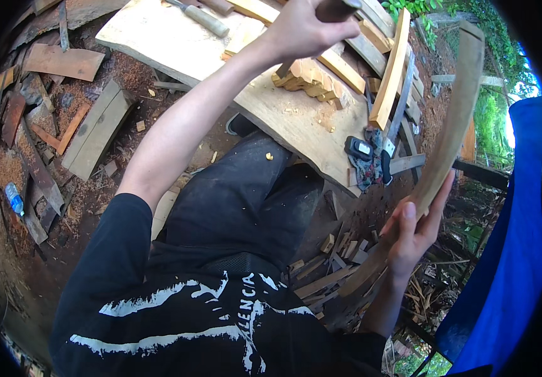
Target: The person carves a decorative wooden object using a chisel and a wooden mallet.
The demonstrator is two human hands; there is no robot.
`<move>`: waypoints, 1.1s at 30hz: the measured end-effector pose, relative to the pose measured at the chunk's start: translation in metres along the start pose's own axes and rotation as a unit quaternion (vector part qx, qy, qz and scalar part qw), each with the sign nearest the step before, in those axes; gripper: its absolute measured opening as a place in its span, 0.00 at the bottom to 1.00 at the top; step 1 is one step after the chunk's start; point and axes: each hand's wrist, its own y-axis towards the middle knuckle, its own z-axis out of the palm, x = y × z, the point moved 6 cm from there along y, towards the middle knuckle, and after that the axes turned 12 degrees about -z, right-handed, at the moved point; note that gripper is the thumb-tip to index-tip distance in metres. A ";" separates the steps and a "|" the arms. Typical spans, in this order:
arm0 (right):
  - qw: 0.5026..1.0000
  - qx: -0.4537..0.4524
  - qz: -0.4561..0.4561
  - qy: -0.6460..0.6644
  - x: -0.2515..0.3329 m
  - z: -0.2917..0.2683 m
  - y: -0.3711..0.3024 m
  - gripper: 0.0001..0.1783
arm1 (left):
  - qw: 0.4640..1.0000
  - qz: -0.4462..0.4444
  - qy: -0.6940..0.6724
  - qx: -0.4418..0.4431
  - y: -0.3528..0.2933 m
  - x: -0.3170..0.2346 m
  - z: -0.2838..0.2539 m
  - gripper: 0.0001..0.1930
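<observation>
My left hand (305,28) is closed round a dark, round-ended tool handle (338,9) above the workbench. A brown shaft shows below my wrist, next to a block of wood (315,83) carved into wavy ridges; whether it touches the block I cannot tell. My right hand (412,235) grips a long, slightly curved wooden stick (450,119) near its middle. The stick stands tilted on the right side, its thick end raised and its lower part passing beside my forearm. Another tool with a pale handle (207,21) lies on the bench.
The thick slab bench (277,116) lies ahead of my knees, with wooden bars (391,69) along its right side. A small black device (359,148) rests on a patterned cloth at its corner. Offcuts (98,132) and shavings cover the ground; a plastic bottle (14,199) lies left. A blue sheet (503,232) hangs right.
</observation>
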 end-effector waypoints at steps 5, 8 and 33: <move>0.996 0.065 -0.038 -0.044 -0.010 0.005 0.002 0.43 | 0.999 0.008 0.030 -0.013 -0.005 0.010 0.005 0.07; 0.987 0.089 -0.100 -0.091 -0.010 0.006 0.010 0.43 | 0.998 0.013 0.052 -0.015 -0.008 0.012 0.006 0.08; 0.984 0.167 0.067 -0.011 0.020 0.048 0.065 0.38 | 0.993 -0.035 0.084 0.076 -0.010 0.025 0.024 0.07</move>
